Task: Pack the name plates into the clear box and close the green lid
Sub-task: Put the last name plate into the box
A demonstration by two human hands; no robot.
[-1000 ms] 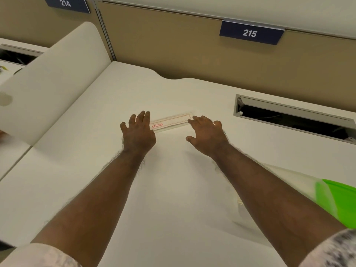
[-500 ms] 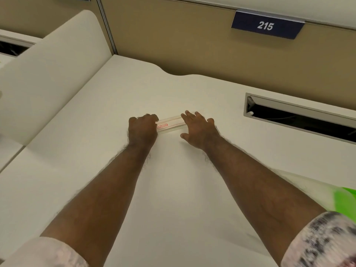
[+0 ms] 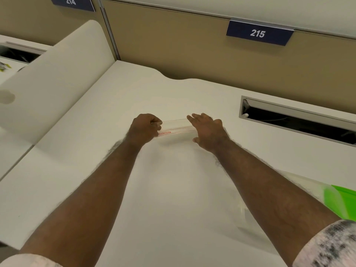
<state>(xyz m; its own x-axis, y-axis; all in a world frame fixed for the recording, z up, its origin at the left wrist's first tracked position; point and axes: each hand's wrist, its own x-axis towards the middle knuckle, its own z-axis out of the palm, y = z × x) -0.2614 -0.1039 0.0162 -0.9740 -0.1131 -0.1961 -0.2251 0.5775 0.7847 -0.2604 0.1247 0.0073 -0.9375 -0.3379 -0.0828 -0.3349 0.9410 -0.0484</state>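
A clear acrylic name plate [image 3: 176, 128] with a small red label lies across the middle of the white desk [image 3: 173, 189]. My left hand [image 3: 144, 128] is curled around its left end, fingers closed on it. My right hand [image 3: 207, 129] rests at its right end with fingers spread over the plate's edge; whether it grips is unclear. The clear box [image 3: 300, 187] with its green lid [image 3: 344, 201] pokes in at the right edge, behind my right forearm, mostly hidden.
A tan partition with signs 215 [image 3: 258, 33] and 214 [image 3: 70, 1] backs the desk. A dark cable slot [image 3: 296, 120] is cut into the desk at right. A white curved divider [image 3: 54, 74] stands at left.
My left hand went from lying flat beside the plate to closing on its left end. The right hand slid in to the right end. The plate now looks tilted up off the desk.
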